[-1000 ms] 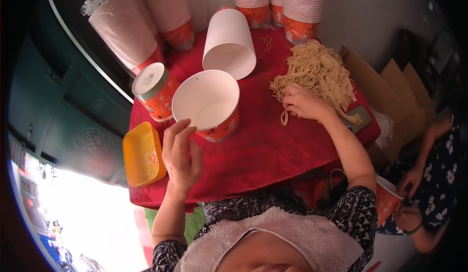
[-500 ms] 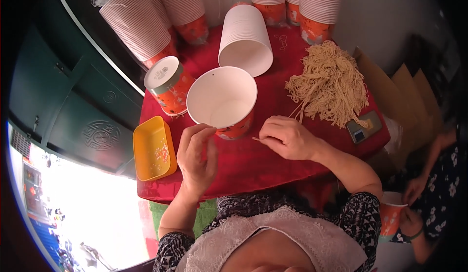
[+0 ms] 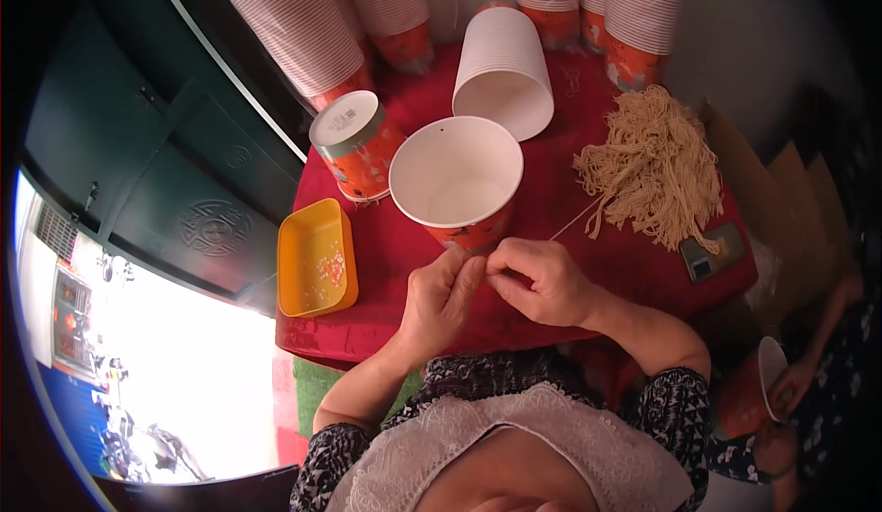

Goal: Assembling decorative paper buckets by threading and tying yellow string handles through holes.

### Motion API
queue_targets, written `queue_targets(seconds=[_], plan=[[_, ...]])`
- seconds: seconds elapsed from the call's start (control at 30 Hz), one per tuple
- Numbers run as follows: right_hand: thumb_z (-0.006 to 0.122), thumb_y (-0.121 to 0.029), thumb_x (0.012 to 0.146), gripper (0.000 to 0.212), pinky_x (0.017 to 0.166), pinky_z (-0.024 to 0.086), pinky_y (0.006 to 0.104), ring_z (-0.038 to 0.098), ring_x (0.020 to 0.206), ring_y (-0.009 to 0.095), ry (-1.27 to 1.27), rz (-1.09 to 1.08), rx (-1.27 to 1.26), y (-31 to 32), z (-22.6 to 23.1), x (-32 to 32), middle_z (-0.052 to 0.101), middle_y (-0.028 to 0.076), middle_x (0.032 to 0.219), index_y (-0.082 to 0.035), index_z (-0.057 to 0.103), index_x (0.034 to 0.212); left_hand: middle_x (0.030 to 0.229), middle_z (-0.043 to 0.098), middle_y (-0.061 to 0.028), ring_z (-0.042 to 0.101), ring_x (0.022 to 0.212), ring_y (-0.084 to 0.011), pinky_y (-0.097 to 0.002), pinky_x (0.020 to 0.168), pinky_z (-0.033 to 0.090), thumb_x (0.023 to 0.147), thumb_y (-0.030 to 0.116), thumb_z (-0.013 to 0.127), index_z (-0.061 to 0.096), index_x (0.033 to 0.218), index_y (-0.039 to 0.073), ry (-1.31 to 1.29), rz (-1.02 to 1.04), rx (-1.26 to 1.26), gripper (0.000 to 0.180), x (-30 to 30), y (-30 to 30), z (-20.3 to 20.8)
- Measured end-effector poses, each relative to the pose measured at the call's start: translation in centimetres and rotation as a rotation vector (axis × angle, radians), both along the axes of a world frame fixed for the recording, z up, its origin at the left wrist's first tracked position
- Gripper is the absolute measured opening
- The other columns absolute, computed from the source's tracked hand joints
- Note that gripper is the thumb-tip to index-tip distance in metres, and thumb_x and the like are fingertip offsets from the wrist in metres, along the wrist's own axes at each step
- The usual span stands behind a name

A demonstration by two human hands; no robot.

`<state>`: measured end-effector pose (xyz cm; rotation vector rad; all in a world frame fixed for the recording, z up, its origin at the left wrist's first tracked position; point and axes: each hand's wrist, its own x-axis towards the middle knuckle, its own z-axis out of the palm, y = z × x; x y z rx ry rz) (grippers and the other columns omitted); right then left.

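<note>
Along the far edge of the desk (image 3: 634, 282), tub stacks (image 3: 303, 34); before them, sideways nested tubs (image 3: 505, 39); nearer, an upright tub (image 3: 459, 177), an upturned tub (image 3: 358, 158) to its left. At the left edge, a tray (image 3: 303, 236); at the right, string (image 3: 661, 172) behind a flat device (image 3: 712, 252).

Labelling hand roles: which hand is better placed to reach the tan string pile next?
Right, I'd judge. The right hand is closer to the string pile, and a strand runs from the pile toward it. The left hand sits farther left.
</note>
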<state>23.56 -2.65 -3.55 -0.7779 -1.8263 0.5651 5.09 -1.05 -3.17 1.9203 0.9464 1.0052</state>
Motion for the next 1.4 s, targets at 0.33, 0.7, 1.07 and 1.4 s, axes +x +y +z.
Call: queue_targets(seconds=[0.33,0.7,1.07,1.4], plan=[[0.065,-0.002,0.089,0.005,0.051,0.042,0.0251,0.055,0.059,0.005,0.082,0.072,-0.258,-1.8,-1.9,0.0,0.060,0.004,0.067,0.000,0.060,0.089,0.070,0.050,-0.0089,0.046,0.066,-0.0134,-0.0303,0.060,0.044,0.096,0.005,0.057,0.052,0.088,-0.001,-0.016,-0.050,-0.130,0.011,-0.7,-2.4,-0.8],[0.062,-0.007,0.093,0.009,0.057,0.045,0.0233,0.055,0.067,0.003,0.152,0.175,-0.526,-3.2,-1.4,2.1,0.062,-0.001,0.072,0.001,0.061,0.089,0.077,0.048,0.0026,0.044,0.071,-0.0057,-0.0226,0.062,0.040,0.095,0.003,0.058,0.054,0.089,0.003,0.048,-0.146,-0.253,0.007,0.0,-3.3,1.0],[0.064,-0.001,0.089,0.006,0.056,0.047,0.0262,0.060,0.065,0.009,0.054,0.080,-0.349,-1.9,-0.3,3.9,0.063,0.006,0.074,-0.001,0.060,0.092,0.087,0.057,-0.0131,0.061,0.079,-0.0331,-0.0428,0.065,0.049,0.079,0.004,0.070,0.055,0.096,0.003,0.452,0.044,0.510,0.022,-2.7,0.6,5.5],[0.067,-0.009,0.076,0.012,0.064,0.049,0.0340,0.058,0.075,0.021,-0.168,0.267,0.483,0.3,0.2,-1.3,0.055,0.007,0.085,-0.004,0.058,0.082,0.088,0.064,-0.0095,0.059,0.110,-0.0304,-0.0556,0.110,0.030,0.076,0.006,0.070,0.063,0.087,0.006,0.572,0.079,0.642,0.013,-0.6,6.6,2.4]])
